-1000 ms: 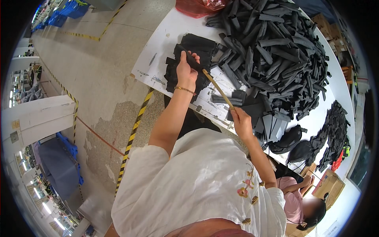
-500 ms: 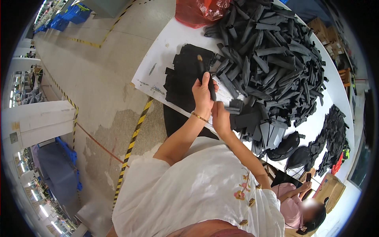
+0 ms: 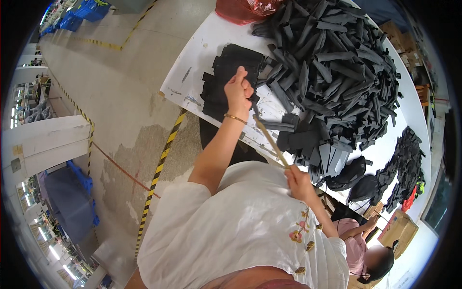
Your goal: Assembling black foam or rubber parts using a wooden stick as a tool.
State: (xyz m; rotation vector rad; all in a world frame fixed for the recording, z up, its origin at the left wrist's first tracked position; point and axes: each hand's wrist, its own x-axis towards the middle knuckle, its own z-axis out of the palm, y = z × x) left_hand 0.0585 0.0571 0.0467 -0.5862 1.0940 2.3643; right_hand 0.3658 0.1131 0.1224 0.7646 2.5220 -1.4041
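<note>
My left hand [image 3: 239,91], with a bracelet at its wrist, is closed above a layered stack of flat black fabric pieces [image 3: 222,92]. Its fingers are curled with the thumb up; whether something dark sits in them against the black stack I cannot make out. Lower and to the right, close to my shirt, my right hand [image 3: 299,183] grips one end of a thin wooden stick [image 3: 272,139]. The stick slants up and left, its bare far tip just below my left hand. A few black strips [image 3: 276,126] lie on the table right of the tip.
A big heap of black fabric tubes [image 3: 337,72] covers much of the white table [image 3: 180,79]. Beyond the stack is a red plastic bag [image 3: 245,10]. Black pouches [image 3: 347,176] lie at the right. A person in pink [image 3: 353,245] sits at lower right. Yellow-black tape [image 3: 163,159] marks the floor.
The stick, earlier inside a black fabric tube in my left hand, is out and bare. My right hand has drawn it back toward my body. My left hand has shifted slightly up and left.
</note>
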